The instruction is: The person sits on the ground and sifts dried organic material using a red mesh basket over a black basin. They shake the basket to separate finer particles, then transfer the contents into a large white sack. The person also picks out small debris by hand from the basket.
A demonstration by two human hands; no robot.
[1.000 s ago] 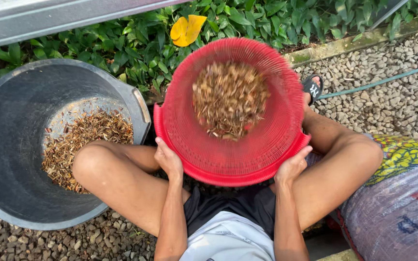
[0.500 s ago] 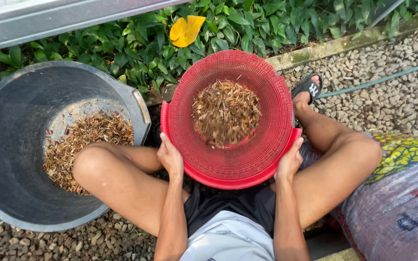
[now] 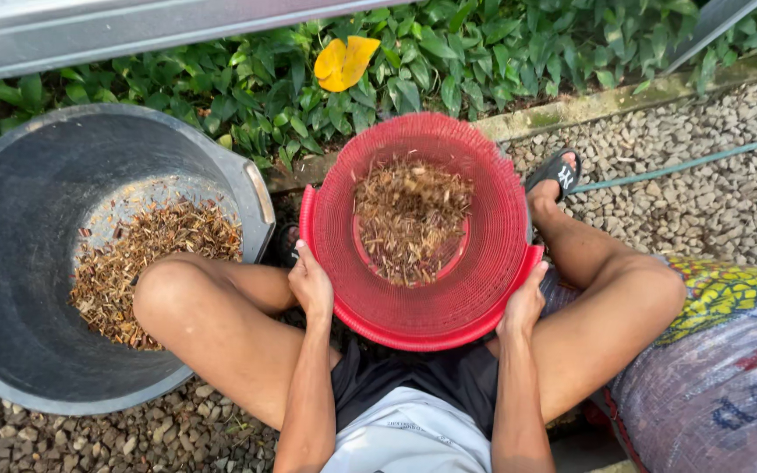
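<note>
Bare-armed, bare-legged, dressed light for outdoor work

Two bare hands, left hand (image 3: pixel 311 285) and right hand (image 3: pixel 524 305), without gloves, rings or a watch; forearms uncovered to the bottom edge of the view, no sleeves showing; dark shorts (image 3: pixel 431 372), black or close to it, across the lap; pale grey-white shirt (image 3: pixel 413 434) below them with a faint small line of print, too small to make out; legs bare from the shorts down, knees uncovered; black slide sandal (image 3: pixel 556 170) with a white mark on its strap on the right foot; left foot mostly hidden, footwear there not clear.
</note>
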